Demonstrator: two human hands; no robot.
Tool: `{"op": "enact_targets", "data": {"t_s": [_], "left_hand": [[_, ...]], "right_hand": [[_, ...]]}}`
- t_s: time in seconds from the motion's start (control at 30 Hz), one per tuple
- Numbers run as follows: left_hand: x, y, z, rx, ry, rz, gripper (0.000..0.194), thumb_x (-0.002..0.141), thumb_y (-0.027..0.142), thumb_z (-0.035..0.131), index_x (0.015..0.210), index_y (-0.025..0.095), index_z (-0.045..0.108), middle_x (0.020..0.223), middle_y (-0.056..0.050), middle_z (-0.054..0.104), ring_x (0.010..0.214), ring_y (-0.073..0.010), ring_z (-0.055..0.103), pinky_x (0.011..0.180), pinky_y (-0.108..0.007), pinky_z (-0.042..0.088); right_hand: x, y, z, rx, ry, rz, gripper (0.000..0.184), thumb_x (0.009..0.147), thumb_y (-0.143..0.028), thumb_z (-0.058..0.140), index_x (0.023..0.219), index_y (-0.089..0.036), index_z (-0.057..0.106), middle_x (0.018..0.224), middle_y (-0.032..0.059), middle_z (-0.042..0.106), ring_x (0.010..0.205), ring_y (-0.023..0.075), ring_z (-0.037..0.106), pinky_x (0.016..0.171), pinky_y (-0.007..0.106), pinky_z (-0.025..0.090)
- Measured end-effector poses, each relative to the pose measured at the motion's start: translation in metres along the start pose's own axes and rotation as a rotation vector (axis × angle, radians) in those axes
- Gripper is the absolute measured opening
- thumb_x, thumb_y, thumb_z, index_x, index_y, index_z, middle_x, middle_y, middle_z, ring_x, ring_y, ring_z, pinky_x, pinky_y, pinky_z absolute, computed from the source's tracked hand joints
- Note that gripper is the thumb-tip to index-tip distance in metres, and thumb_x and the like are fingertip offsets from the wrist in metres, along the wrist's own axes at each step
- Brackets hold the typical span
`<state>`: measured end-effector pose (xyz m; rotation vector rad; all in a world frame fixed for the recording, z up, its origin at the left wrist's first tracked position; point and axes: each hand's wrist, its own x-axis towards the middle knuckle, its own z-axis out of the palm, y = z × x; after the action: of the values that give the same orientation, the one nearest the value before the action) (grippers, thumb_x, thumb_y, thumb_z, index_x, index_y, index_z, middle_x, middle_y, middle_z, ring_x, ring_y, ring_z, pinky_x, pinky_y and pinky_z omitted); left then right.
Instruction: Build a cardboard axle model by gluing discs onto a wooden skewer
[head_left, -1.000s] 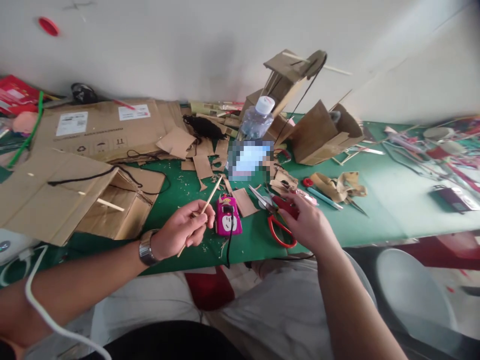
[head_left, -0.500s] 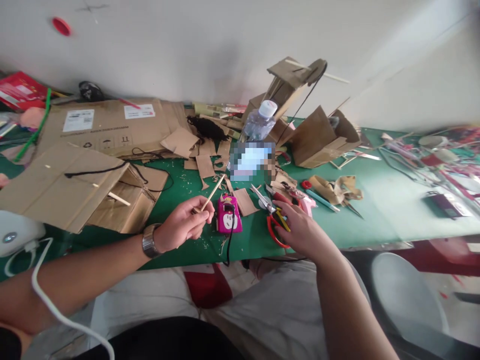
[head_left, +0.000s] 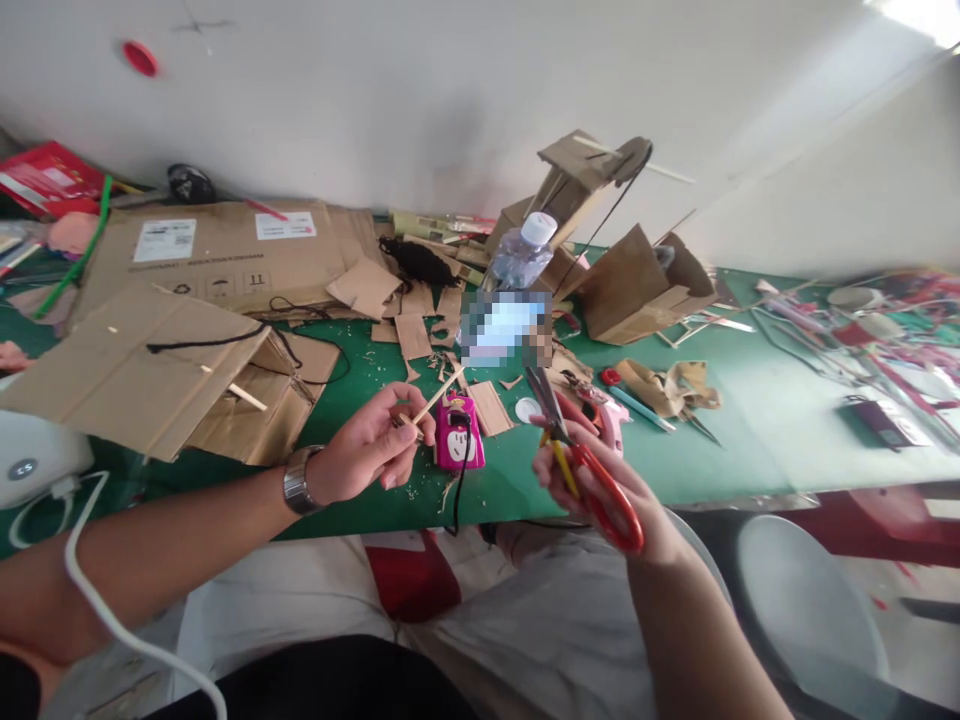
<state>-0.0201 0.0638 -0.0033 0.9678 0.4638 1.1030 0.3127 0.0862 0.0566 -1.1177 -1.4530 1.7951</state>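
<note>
My left hand [head_left: 367,450] is closed in a pinch on a thin wooden stick [head_left: 437,395] that slants up to the right over the green table [head_left: 750,430]. My right hand [head_left: 600,480] is closed on red-handled scissors [head_left: 581,460], lifted off the table with the blades pointing up and away. A pink socket adapter [head_left: 456,432] with a black cord lies on the table between the two hands. A watch sits on my left wrist.
Flattened cardboard boxes [head_left: 150,350] cover the left of the table. A water bottle [head_left: 517,255], a cardboard structure with sticks [head_left: 592,180] and cardboard scraps stand behind. A pink glue gun [head_left: 607,415] lies by my right hand. A white stool [head_left: 810,590] is at lower right.
My right hand reached down to the red-handled scissors on the table, gripped them and raised them. My left hand has kept the stick almost still.
</note>
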Motion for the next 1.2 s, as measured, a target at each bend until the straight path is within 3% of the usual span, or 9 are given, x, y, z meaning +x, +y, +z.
{"op": "enact_targets", "data": {"t_s": [0.13, 0.23, 0.4, 0.47, 0.8, 1.2], "left_hand": [[0.000, 0.001, -0.001, 0.000, 0.003, -0.002, 0.028, 0.110, 0.044, 0.070, 0.119, 0.025, 0.052, 0.107, 0.000, 0.070, 0.047, -0.0011, 0.058, 0.048, -0.016, 0.049], [-0.001, 0.002, -0.001, 0.000, -0.020, -0.011, 0.032, 0.108, 0.047, 0.073, 0.111, 0.024, 0.051, 0.104, -0.001, 0.072, 0.051, -0.0038, 0.064, 0.047, -0.015, 0.047], [-0.004, 0.004, 0.002, 0.041, -0.085, -0.058, 0.038, 0.104, 0.050, 0.077, 0.101, 0.018, 0.056, 0.099, -0.004, 0.072, 0.055, -0.0052, 0.065, 0.053, -0.018, 0.051], [-0.005, 0.004, 0.002, 0.035, -0.101, -0.074, 0.038, 0.104, 0.049, 0.077, 0.101, 0.018, 0.057, 0.098, -0.003, 0.072, 0.057, -0.0052, 0.065, 0.054, -0.018, 0.052], [-0.005, 0.004, 0.004, 0.004, -0.126, -0.142, 0.038, 0.102, 0.049, 0.080, 0.099, 0.017, 0.059, 0.097, -0.003, 0.073, 0.059, -0.0062, 0.068, 0.057, -0.018, 0.054], [-0.002, 0.008, 0.003, -0.055, -0.132, -0.180, 0.042, 0.099, 0.052, 0.083, 0.097, 0.017, 0.059, 0.092, -0.002, 0.073, 0.056, -0.0073, 0.067, 0.053, -0.018, 0.050]], "right_hand": [[-0.003, 0.002, 0.032, 0.042, -0.228, 0.086, 0.054, 0.100, -0.067, 0.074, 0.145, -0.037, 0.068, 0.089, 0.0004, 0.060, 0.062, 0.0156, 0.046, 0.051, 0.027, 0.045], [-0.006, 0.003, 0.048, 0.071, -0.298, 0.160, 0.047, 0.100, -0.063, 0.076, 0.138, -0.036, 0.069, 0.090, -0.0001, 0.053, 0.069, 0.0170, 0.043, 0.059, 0.030, 0.046], [-0.008, 0.008, 0.061, 0.249, -0.270, 0.250, 0.055, 0.095, -0.068, 0.082, 0.132, -0.031, 0.064, 0.088, -0.0030, 0.045, 0.066, 0.0127, 0.029, 0.058, 0.030, 0.022], [-0.008, 0.009, 0.063, 0.300, -0.245, 0.271, 0.057, 0.095, -0.067, 0.084, 0.133, -0.031, 0.062, 0.087, -0.0043, 0.045, 0.063, 0.0111, 0.028, 0.057, 0.030, 0.019], [-0.007, 0.013, 0.067, 0.337, -0.216, 0.265, 0.046, 0.102, -0.058, 0.080, 0.130, -0.027, 0.061, 0.083, -0.0065, 0.043, 0.060, 0.0076, 0.028, 0.054, 0.025, 0.020], [-0.006, 0.016, 0.066, 0.297, -0.244, 0.264, 0.046, 0.101, -0.062, 0.079, 0.125, -0.028, 0.061, 0.080, -0.0071, 0.040, 0.059, 0.0076, 0.027, 0.053, 0.026, 0.020]]}}
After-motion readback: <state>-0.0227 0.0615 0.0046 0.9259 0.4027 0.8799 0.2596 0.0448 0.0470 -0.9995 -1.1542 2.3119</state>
